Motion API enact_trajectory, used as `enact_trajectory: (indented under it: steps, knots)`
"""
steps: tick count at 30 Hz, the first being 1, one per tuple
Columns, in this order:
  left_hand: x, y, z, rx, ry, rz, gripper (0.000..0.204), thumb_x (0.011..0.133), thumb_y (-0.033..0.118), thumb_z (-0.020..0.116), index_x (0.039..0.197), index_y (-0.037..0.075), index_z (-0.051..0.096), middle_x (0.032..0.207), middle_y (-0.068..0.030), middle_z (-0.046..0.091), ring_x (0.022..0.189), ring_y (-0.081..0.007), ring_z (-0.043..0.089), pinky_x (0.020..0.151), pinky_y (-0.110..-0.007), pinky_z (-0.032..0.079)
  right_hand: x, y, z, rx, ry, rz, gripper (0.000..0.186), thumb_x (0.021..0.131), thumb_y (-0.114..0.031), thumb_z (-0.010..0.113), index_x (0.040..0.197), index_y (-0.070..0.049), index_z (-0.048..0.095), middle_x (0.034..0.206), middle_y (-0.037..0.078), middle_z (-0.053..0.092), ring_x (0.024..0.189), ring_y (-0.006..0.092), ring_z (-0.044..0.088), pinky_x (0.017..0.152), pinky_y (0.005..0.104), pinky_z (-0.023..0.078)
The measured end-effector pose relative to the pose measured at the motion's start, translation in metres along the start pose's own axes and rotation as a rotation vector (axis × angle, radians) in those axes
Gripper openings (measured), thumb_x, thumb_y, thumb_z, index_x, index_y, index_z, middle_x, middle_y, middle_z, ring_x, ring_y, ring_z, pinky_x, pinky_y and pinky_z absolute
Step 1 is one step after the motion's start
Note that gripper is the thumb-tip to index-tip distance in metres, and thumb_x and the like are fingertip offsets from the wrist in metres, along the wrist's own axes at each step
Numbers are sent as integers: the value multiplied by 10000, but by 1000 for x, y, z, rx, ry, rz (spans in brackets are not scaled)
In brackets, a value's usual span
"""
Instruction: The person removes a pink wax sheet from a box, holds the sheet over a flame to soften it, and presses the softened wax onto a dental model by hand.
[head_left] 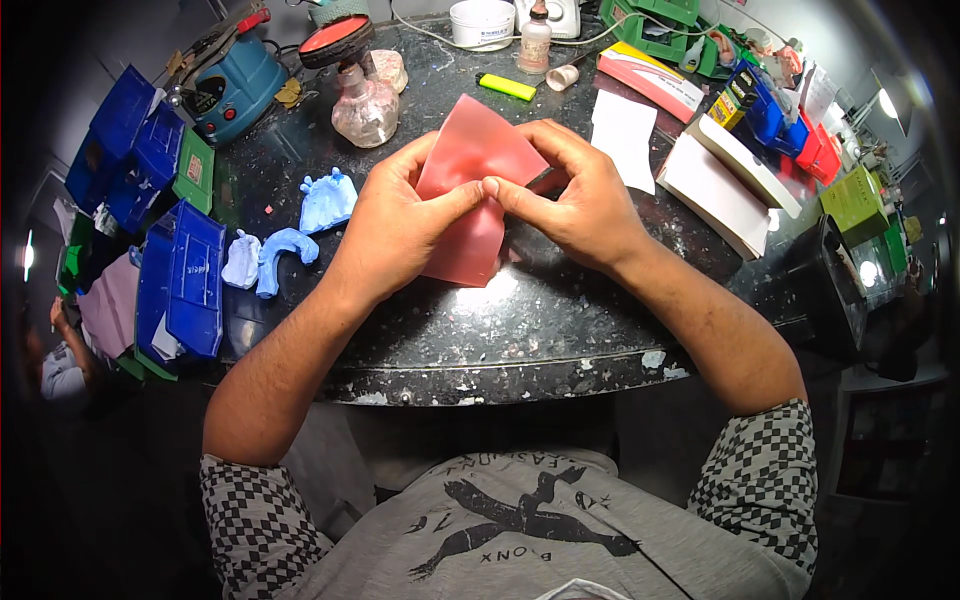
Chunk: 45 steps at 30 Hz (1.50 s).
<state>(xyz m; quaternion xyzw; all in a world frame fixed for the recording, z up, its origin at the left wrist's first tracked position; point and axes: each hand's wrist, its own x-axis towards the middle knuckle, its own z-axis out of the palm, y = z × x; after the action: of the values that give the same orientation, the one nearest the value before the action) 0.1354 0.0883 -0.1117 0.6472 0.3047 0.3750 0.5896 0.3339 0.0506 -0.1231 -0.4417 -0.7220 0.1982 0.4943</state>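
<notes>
A pink sheet of dental wax (462,250) is held up above the black worktop, bent across its middle. My left hand (395,225) grips its left side, the thumb pressed on the front face and the fingers behind. On the other side my right hand (590,205) pinches the sheet, its thumb tip meeting the left thumb at the middle. The fingers behind the wax are partly hidden. Left of my left hand lie a blue dental cast (328,202), a blue horseshoe-shaped piece (287,258) and a paler blue cast (241,260).
A glass spirit lamp (365,112), a yellow-green lighter (507,87) and a small bottle (535,45) stand or lie beyond my hands. To the right are white paper (624,140) and an open long box (715,185). Blue bins (182,280) edge the left side.
</notes>
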Motion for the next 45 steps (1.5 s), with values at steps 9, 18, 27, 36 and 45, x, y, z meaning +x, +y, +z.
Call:
enact_trajectory:
  steps: [9,18,27,36,45]
  knots:
    - [0,3,1,2,30,-57,392,902,77,729,1251,-19,578,1110,-69,683,983,-102,657,895,-266,530,-2,0,2,53,60,172,329,869,-233,758,1062,15,663,906,109,633,732,175,672,661,305,540]
    - [0,5,7,0,26,83,215,930,111,706,1104,13,627,995,-46,694,888,-94,658,792,-258,538,-1,-5,4,30,99,83,292,887,-230,744,1045,3,666,898,111,634,742,186,673,673,317,545]
    - [-3,5,3,254,128,178,187,882,105,672,1038,3,653,879,-63,708,813,-88,665,726,-263,534,2,-17,3,418,-8,343,261,933,-222,723,1066,1,689,942,57,710,832,107,665,758,273,548]
    - [-1,17,-14,325,16,1,189,837,119,686,974,-13,686,838,-56,710,729,-91,656,674,-259,537,13,-4,-19,646,-280,572,347,939,-234,730,1144,42,686,1004,65,711,897,110,682,818,275,586]
    - [1,11,-19,295,-27,-82,197,832,145,707,936,-22,689,823,-63,702,718,-93,655,662,-262,537,11,-6,-14,566,-262,564,454,895,-248,776,1231,8,613,1034,64,699,923,108,677,755,261,588]
